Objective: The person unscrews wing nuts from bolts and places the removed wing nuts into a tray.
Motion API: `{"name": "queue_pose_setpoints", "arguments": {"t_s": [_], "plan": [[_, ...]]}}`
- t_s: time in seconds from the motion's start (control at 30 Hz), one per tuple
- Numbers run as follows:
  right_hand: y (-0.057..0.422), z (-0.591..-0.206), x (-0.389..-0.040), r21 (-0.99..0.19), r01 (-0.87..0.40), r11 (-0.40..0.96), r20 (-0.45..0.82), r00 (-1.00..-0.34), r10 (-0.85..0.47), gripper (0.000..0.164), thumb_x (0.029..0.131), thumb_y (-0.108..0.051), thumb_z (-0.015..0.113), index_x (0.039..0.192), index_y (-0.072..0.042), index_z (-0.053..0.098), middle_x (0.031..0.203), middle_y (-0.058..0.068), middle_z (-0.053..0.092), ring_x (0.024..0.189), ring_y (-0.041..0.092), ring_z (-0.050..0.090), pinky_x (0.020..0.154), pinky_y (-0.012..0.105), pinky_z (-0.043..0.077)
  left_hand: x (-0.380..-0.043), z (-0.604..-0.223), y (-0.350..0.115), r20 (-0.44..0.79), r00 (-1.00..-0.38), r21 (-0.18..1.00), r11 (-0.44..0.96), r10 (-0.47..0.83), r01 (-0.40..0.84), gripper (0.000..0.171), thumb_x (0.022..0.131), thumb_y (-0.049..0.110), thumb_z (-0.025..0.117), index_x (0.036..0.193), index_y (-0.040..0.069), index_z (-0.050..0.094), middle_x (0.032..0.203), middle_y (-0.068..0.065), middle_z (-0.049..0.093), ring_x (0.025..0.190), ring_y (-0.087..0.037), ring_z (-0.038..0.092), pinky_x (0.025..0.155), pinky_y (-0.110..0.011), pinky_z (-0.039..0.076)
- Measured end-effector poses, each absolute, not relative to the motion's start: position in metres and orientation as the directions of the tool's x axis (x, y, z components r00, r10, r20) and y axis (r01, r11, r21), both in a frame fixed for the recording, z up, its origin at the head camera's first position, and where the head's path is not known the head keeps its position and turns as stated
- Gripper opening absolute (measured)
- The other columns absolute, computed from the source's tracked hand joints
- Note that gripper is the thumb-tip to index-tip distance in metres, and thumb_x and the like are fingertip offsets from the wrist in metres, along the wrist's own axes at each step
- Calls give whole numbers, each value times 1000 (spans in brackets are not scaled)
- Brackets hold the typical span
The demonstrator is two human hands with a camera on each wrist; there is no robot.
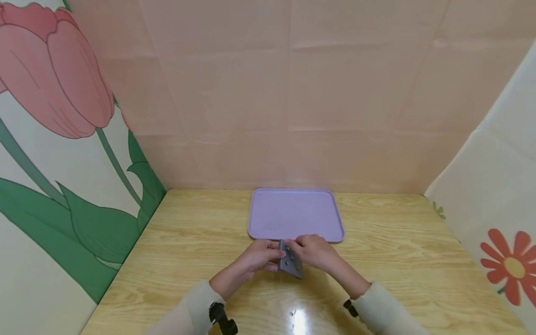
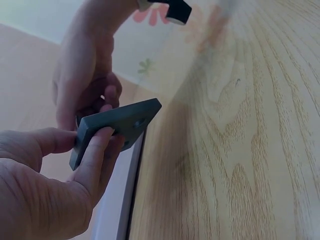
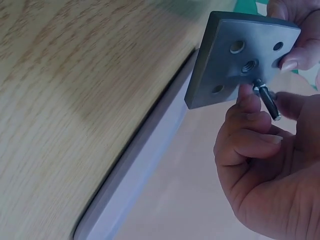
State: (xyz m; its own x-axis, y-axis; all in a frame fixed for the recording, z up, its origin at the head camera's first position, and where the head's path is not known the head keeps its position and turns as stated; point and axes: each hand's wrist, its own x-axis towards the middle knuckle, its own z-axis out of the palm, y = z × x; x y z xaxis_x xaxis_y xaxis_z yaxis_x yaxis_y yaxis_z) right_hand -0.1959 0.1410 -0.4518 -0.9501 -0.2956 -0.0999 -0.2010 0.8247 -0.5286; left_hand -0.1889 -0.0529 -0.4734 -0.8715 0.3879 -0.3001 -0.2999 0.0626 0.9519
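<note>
A flat grey metal plate [image 1: 291, 266] with several round holes is held up in front of me, tilted, above the wooden table. My left hand [image 1: 261, 256] grips its left edge between thumb and fingers, with fingertips on the underside in the left wrist view. On the plate's other side, my right hand [image 1: 316, 251] pinches a small dark threaded screw [image 3: 269, 102] between thumb and index finger. One end of the screw is at the plate's face, near a threaded hole; whether it sits in a hole cannot be made out. The right hand's other fingers are curled.
A purple tray [image 1: 296, 215] lies on the wooden table [image 1: 192, 242] just beyond the hands. A plain pinkish sheet [image 1: 289, 93] stands behind the table, with flower-printed panels at left and right. Black straps show at both sleeves.
</note>
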Motion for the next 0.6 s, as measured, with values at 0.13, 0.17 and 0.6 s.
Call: {"name": "queue_pose_setpoints", "arguments": {"t_s": [0.13, 0.17, 0.6], "plan": [[143, -450, -196, -538, -244, 807, -65, -942, -328, 38, 100, -44, 60, 74, -16, 64, 64, -5, 54, 60, 12, 48, 54, 28, 39, -189, -474, -53, -302, -871, 951, 65, 388, -301, 28, 94, 3, 65, 117, -11, 66, 105, -18, 74, 93, -23, 72, 73, -33, 62], [144, -449, -196, -540, -260, 801, -50, -940, -339, 36, 99, -43, 62, 76, -16, 66, 66, -6, 56, 61, 12, 50, 55, 28, 40, -189, -474, -53, -301, -871, 952, 64, 388, -300, 28, 94, 3, 65, 117, -12, 66, 105, -18, 74, 94, -23, 72, 73, -34, 62], [150, -447, -198, -525, -428, 736, 97, -889, -447, 12, 88, -19, 78, 96, -14, 72, 70, -9, 57, 63, 7, 49, 55, 25, 42, -189, -473, -52, -305, -879, 951, 74, 367, -299, 27, 94, 5, 66, 115, -12, 66, 102, -14, 74, 91, -20, 71, 73, -33, 62]]}}
